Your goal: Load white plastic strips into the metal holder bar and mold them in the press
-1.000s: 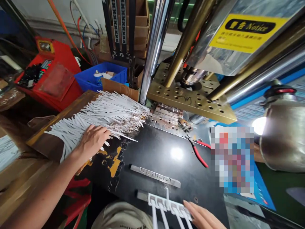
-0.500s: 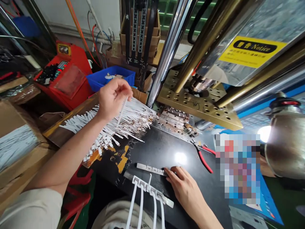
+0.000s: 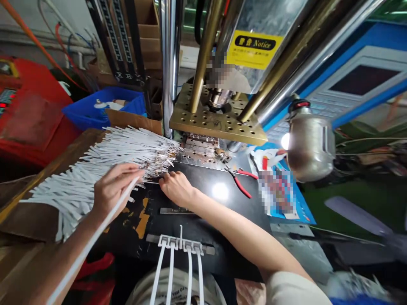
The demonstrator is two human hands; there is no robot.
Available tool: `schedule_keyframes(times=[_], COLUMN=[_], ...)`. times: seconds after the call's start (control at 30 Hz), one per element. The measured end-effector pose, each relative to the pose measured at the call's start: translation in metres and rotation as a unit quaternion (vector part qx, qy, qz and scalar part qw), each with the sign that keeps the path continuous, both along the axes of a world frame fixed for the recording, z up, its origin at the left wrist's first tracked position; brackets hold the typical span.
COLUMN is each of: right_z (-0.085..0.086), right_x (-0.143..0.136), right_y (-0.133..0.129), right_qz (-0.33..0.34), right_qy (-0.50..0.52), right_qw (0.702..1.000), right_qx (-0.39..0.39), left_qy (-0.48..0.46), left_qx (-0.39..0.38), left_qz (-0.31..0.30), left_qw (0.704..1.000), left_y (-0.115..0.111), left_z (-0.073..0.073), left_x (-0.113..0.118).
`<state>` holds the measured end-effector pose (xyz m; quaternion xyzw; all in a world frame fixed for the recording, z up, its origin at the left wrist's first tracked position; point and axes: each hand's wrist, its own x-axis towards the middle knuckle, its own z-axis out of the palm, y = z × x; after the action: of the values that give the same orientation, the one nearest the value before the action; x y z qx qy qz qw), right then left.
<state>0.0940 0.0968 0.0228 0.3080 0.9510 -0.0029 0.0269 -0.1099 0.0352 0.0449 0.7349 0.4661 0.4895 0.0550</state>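
Note:
My left hand (image 3: 111, 188) is closed on a white flat cable (image 3: 104, 224), which trails down along my forearm. My right hand (image 3: 174, 186) is closed at the edge of the pile of white cables (image 3: 104, 156), its fingertips near the metallic cable ends; what they pinch is too small to make out. Below it lies a metal bar with slots (image 3: 173, 210), partly behind my forearm. Nearer my body, a white moulded strip (image 3: 181, 245) sits on another metal bar (image 3: 208, 249), with several white cables hanging from it.
A press with a brass plate (image 3: 219, 123) stands behind the black table (image 3: 235, 228). Red-handled pliers (image 3: 242, 186) lie at the right, with a metal lamp-like housing (image 3: 310, 146) beyond. A blue bin (image 3: 79, 110) is at the back left.
My right hand has left the slotted bar and moved up to the cable pile. My left hand has come down, now with a long cable in it. The view has shifted right.

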Motion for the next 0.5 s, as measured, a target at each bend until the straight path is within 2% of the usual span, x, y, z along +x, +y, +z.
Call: schedule_keyframes(times=[0.07,0.17,0.23,0.27,0.33,0.4,0.43,0.5], right_z=[-0.003,-0.006,-0.012,-0.016,-0.025,-0.033,-0.035,-0.035], right_x=[0.029,0.094,0.129,0.139,0.144,0.135,0.128,0.115], right_y=[-0.006,-0.021,-0.036,-0.045,-0.063,-0.079,-0.083,-0.088], right_qz=[-0.022,-0.149,-0.248,-0.273,-0.27,-0.24,-0.233,-0.224], right_qy=[-0.014,0.014,0.133,0.218,0.372,0.442,0.447,0.431], right_qw=[0.999,0.988,0.959,0.937,0.885,0.851,0.846,0.854], right_qx=[0.03,0.032,0.012,-0.01,-0.077,-0.151,-0.175,-0.188], left_qy=[0.102,0.108,0.078,0.064,0.041,0.025,0.022,0.035], left_qx=[0.018,0.007,-0.024,-0.05,-0.121,-0.193,-0.216,-0.219], left_qz=[-0.051,-0.114,-0.152,-0.171,-0.199,-0.206,-0.2,-0.181], left_qw=[0.993,0.988,0.985,0.982,0.972,0.959,0.955,0.958], left_y=[-0.013,-0.026,-0.028,-0.028,-0.025,-0.023,-0.021,-0.02], left_z=[-0.015,-0.033,-0.044,-0.048,-0.056,-0.062,-0.064,-0.066], left_x=[0.01,0.032,0.049,0.057,0.072,0.084,0.089,0.095])
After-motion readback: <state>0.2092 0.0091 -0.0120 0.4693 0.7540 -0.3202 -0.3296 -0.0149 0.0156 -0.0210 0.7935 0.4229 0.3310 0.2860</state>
